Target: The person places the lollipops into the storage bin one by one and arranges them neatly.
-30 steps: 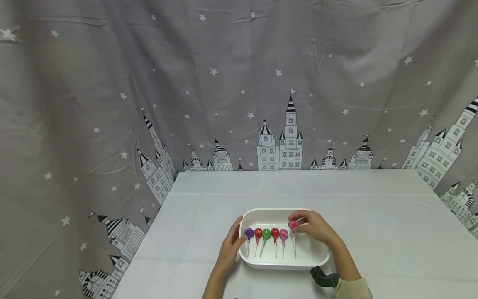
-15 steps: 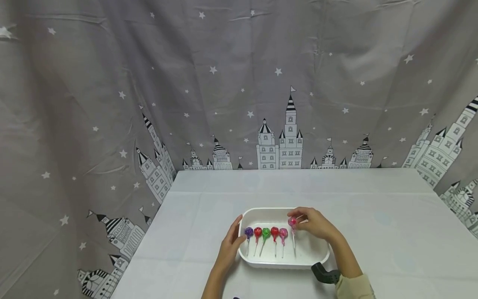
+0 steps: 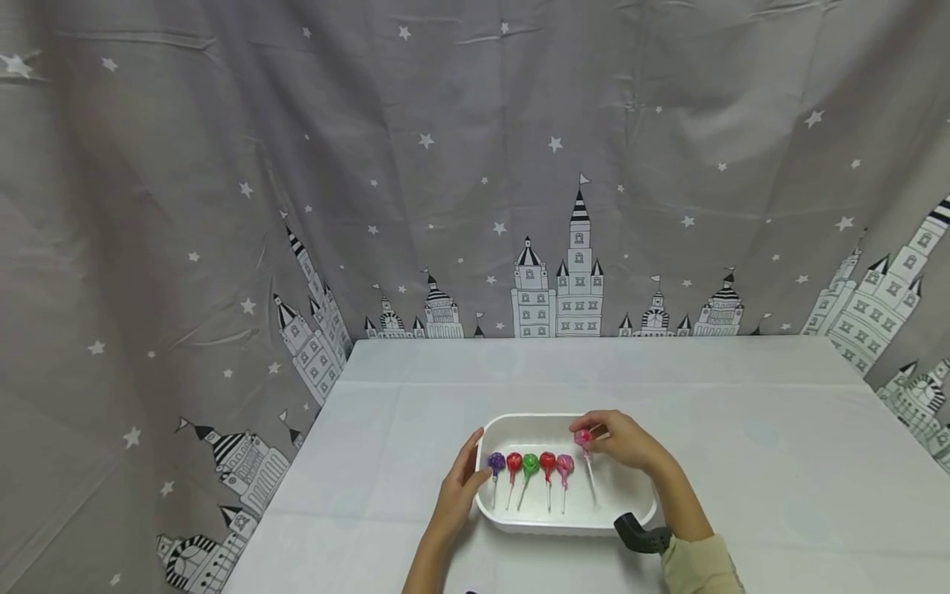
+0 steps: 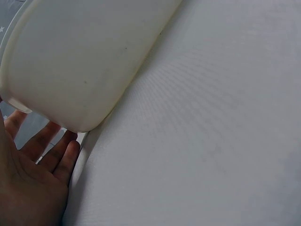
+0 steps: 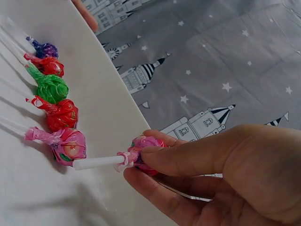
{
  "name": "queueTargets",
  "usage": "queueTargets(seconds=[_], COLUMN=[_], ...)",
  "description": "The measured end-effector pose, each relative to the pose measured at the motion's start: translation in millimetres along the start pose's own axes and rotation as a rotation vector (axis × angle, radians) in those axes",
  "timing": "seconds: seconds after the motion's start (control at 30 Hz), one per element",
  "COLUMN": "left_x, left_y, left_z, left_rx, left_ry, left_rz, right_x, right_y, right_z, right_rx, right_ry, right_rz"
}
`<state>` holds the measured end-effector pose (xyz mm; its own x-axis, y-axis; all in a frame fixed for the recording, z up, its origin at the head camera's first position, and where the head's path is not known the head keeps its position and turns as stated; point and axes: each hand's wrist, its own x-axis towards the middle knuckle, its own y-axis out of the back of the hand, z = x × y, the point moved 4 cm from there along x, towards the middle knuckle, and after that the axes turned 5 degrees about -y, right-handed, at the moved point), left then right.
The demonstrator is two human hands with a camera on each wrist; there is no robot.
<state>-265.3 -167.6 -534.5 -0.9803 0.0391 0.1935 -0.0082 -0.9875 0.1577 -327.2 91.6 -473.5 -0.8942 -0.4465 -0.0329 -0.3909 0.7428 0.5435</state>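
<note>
A white tray holds a row of wrapped lollipops: purple, red, green, another red one and pink. At the tray's left end, my left hand grips the rim, thumb over the edge and fingers along the outer wall. In the left wrist view those fingers reach behind the tray's end. My right hand pinches a pink lollipop by its head between thumb and fingers. Its white stick points toward the row in the right wrist view.
The tray stands on a table with a white cloth. Behind and to the left hangs a grey curtain printed with castles and stars. A black curved device sits by my right wrist, over the tray's near right corner.
The pink lollipop in my right hand has risen a little toward the tray's far side, and its stick now slants to the right. My left hand and the row stay put.
</note>
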Motion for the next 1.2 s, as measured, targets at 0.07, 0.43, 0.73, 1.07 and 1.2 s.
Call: queueTargets(seconds=[0.07,0.43,0.73,1.07,1.2], left_x=[-1.5,-6.1,-6.2,-5.6,-5.6], left_y=[-0.4,-1.5,-2.7,-3.1,-2.8], left_z=[8.8,32.9,31.3,32.0,32.3], left_rx=[0.002,0.04,0.021,0.017,0.018], left_ry=[-0.001,0.015,0.013,0.006,0.006], left_rz=[-0.005,-0.009,-0.009,-0.014,-0.014], right_x=[0,0,1,2,2], right_y=[0,-6,-8,-8,-9], right_z=[0,4,8,8,7], right_rx=[-0.01,-0.035,-0.074,-0.107,-0.132], right_ry=[0.007,0.089,0.034,0.03,0.03], right_rz=[-0.011,-0.136,-0.167,-0.171,-0.16])
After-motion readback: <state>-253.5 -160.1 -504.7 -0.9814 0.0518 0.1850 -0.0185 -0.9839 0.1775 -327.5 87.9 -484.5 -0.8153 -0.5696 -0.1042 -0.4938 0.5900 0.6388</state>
